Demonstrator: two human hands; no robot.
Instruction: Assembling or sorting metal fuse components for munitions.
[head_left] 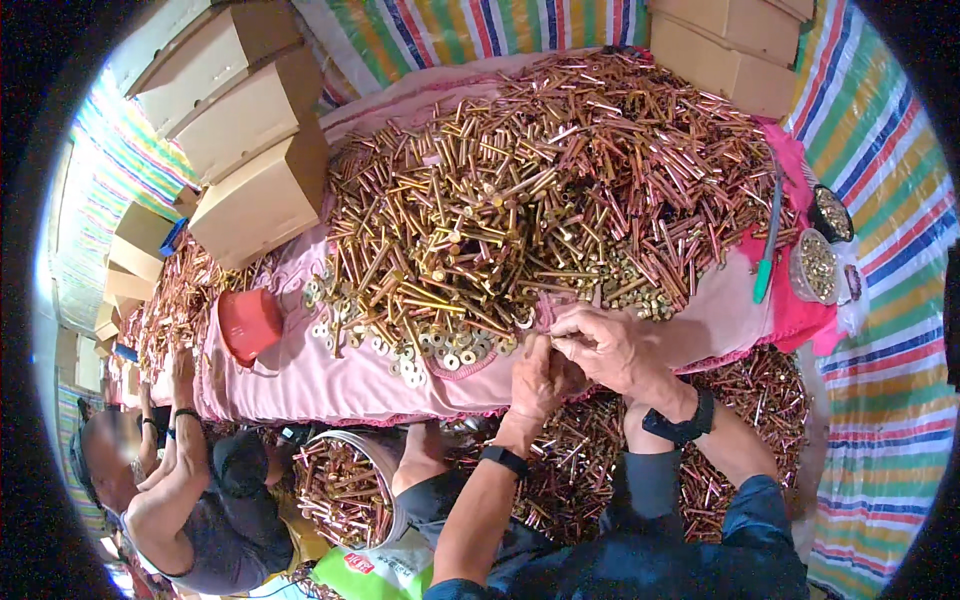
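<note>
My left hand (541,378) and my right hand (602,347) meet at the near edge of the pink cloth (390,385). Both have their fingers pinched together; what they hold is too small and hidden to make out. Beyond them rises a large heap of brassy and coppery bolts (480,225). Loose flat washers (440,355) lie on the cloth to the left of my left hand. Small nuts (640,292) are spread along the heap's near side, just past my right hand.
A red plastic tub (250,326) sits on the left, beside stacked cardboard boxes (258,205). On the right lie a green-handled tool (763,280) and a clear tub of small parts (814,267). A bucket of bolts (345,490) stands below, near another person (215,510). More bolts (745,430) cover the floor.
</note>
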